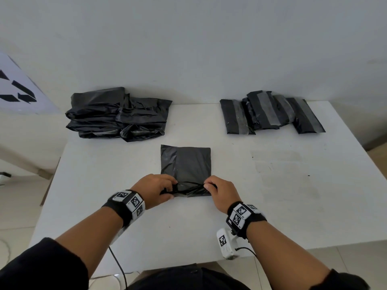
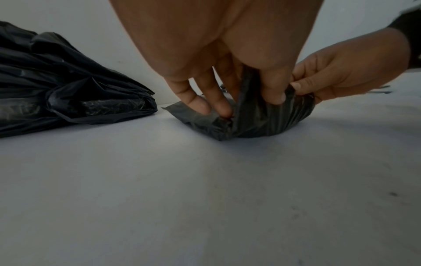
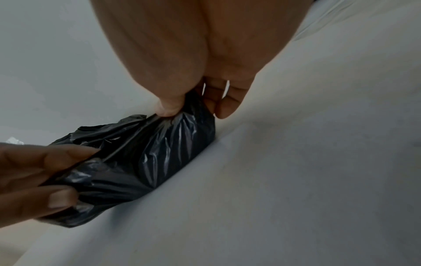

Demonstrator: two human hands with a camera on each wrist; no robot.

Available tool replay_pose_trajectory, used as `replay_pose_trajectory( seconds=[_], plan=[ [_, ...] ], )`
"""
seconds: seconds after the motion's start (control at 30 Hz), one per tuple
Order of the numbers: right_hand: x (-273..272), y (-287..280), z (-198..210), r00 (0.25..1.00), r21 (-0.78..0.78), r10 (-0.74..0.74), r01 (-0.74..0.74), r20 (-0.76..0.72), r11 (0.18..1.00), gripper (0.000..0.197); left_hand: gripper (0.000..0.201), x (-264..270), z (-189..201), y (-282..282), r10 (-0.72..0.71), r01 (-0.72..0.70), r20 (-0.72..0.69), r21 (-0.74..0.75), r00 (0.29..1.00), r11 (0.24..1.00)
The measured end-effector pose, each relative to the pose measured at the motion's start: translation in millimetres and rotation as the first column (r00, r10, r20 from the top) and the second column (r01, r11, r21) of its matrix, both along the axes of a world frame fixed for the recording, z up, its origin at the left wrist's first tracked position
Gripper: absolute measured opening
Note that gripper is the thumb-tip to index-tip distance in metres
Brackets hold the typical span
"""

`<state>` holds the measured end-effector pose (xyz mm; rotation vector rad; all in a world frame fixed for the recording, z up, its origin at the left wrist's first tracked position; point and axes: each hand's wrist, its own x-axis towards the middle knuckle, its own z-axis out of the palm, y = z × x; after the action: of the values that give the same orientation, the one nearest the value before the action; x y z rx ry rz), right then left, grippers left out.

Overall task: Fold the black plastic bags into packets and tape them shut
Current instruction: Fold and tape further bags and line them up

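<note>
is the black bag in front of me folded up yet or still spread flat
Partly folded. Both hands, left hand and right hand, pinch the bag and its near edge is raised; the far part lies flat.

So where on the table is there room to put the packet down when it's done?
Bare white table lies right of the black bag being folded, in front of the taped packets. More lies left of the left hand, in front of the pile of unfolded bags. The back edge is crowded, apart from the gap between those two piles.

bag [image 1: 185,162] between pile [image 1: 117,115] and packets [image 1: 270,113]
</note>
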<state>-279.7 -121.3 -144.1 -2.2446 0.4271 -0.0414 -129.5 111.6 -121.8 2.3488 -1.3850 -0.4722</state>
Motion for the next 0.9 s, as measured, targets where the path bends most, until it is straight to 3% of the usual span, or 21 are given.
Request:
replay_pose_trajectory(
  seconds=[0.07, 0.13, 0.27, 0.4, 0.47, 0.63, 0.8, 0.9],
  plan=[
    [2, -4, 1, 1.000, -0.009, 0.016, -0.016, -0.015, 1.000, 0.013, 0.012, 0, 1, 1, 0.010, -0.008, -0.056, 0.031, 0.998, 0.999],
    [3, -8, 0, 0.999, -0.026, 0.022, -0.023, -0.032, 0.999, 0.016, 0.004, -1, 1, 3, 0.110, -0.104, -0.171, 0.048, 0.979, 0.993],
    [2, -14, -5, 0.998, -0.038, 0.013, -0.015, -0.055, 0.999, 0.019, 0.018, -2, -7, 7, 0.330, -0.370, -0.426, -0.013, 0.843, 0.929],
    [1, -14, -7, 0.998, -0.039, 0.004, -0.007, -0.069, 0.999, 0.018, 0.010, -8, -13, 7, 0.361, -0.407, -0.460, 0.000, 0.811, 0.913],
    [1, -15, -5, 0.997, -0.035, -0.003, 0.000, -0.075, 0.999, 0.019, 0.017, -10, -15, 10, 0.349, -0.396, -0.502, 0.015, 0.791, 0.918],
    [-1, -17, -4, 0.997, -0.028, 0.002, -0.005, -0.083, 1.000, 0.018, 0.011, -9, -20, 16, 0.357, -0.390, -0.457, 0.023, 0.815, 0.920],
    [-7, -14, -4, 0.997, 0.018, -0.045, 0.046, -0.061, 0.999, 0.014, 0.029, -15, -22, 12, 0.430, -0.427, -0.378, 0.096, 0.820, 0.899],
    [-12, -11, -4, 0.993, 0.068, -0.096, 0.101, -0.074, 0.993, 0.013, 0.027, -16, -23, 10, 0.463, -0.450, -0.374, 0.125, 0.804, 0.884]
  ],
)
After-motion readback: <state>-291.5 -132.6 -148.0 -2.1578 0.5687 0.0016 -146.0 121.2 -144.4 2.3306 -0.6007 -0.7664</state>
